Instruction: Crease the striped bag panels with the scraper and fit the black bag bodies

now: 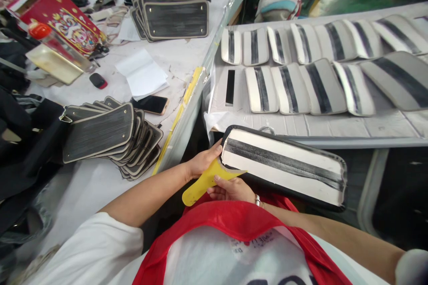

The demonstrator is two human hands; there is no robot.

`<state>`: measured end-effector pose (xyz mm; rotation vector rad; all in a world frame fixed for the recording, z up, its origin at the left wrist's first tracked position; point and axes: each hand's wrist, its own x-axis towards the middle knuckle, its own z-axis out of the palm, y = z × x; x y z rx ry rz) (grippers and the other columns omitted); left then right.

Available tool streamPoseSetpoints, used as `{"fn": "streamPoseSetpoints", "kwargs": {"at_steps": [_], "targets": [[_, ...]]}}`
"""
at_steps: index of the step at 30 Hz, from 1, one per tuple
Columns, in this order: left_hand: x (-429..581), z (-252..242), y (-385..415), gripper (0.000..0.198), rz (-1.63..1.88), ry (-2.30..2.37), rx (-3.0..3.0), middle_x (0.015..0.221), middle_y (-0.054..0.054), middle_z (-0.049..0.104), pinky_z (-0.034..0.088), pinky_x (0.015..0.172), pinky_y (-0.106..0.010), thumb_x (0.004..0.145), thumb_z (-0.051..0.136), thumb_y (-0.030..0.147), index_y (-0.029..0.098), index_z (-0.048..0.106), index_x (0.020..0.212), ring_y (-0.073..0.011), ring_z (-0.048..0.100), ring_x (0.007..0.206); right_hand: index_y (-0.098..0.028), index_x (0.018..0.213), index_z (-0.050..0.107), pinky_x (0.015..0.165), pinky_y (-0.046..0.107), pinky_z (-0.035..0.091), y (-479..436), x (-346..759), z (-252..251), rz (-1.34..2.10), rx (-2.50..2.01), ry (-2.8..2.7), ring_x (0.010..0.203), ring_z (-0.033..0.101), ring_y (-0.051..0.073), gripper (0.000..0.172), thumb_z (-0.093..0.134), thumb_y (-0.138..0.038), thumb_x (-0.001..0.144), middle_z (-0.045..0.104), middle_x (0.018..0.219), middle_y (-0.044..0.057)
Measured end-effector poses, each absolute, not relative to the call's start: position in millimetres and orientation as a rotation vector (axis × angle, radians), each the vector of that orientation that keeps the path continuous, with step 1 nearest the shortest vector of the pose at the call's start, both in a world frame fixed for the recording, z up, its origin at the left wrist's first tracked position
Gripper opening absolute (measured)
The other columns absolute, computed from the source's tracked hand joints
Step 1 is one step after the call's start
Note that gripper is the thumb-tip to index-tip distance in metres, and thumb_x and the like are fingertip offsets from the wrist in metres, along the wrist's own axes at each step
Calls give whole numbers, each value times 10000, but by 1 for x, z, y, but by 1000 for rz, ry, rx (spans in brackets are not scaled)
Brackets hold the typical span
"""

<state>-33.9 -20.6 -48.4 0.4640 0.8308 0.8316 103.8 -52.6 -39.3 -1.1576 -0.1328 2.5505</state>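
Note:
A long rounded panel (284, 147) with black edging, a cream face and a dark lengthwise stripe is held in front of my body, its far end tilted down to the right. My left hand (204, 161) grips its left end, thumb on the edge. A curved, flexible yellow sheet (200, 186) lies against that same end, its upper edge touching the panel's border. Below it, my right hand (232, 189) pinches the yellow sheet between thumb and fingers. Part of the left fingers is hidden behind the panel and the sheet.
Striped pads (323, 87) lie in rows on the right table. On the left table are stacks of dark panels (98, 133), another stack (177, 20), a phone (154, 104), white paper (142, 73), a red box (63, 15) and a red-capped bottle (63, 46). A gap separates the tables.

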Motion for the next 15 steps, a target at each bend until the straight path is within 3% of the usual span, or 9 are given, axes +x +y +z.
{"fn": "streamPoseSetpoints", "kwargs": {"at_steps": [11, 15], "targets": [[-30, -52, -22, 547, 872, 951, 578, 1335, -40, 492, 282, 1062, -380, 895, 434, 430, 278, 285, 1399, -218, 447, 1220, -94, 769, 686, 550, 224, 555, -51, 109, -51, 2558, -1196, -188, 555, 652, 157, 413, 834, -347, 477, 682, 596, 72], [-25, -43, -19, 545, 871, 986, 655, 1324, -29, 503, 326, 1029, -356, 895, 431, 429, 290, 279, 1399, -222, 462, 1204, -109, 768, 688, 572, 222, 556, -49, 114, -53, 2558, -1196, -160, 577, 658, 156, 375, 823, -336, 501, 690, 631, 67]]}}
